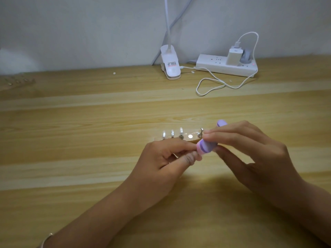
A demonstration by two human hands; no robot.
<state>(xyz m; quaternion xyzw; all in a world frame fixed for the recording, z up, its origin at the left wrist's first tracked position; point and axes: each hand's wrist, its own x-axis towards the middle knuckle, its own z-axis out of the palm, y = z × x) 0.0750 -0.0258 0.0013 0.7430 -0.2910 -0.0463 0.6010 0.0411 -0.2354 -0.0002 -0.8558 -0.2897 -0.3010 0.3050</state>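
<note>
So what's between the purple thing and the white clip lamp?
Head view: just behind the purple thing, a holder of metal bits, then bare table.

Thin silver bangle (47, 239) at wrist of left hand (161, 163); forearms bare.

- Handheld tool (208, 144): lilac body, darker purple band, pink end.
- Bit holder (186, 136): clear strip with silver metal bits.
- Tabletop (89, 122): light wood with paler grain stripes.
- Power strip (215, 66), charger (233, 57), cable (211, 81): white.
- Clip lamp (170, 63): white.
- Wall (71, 29): pale grey.
</note>
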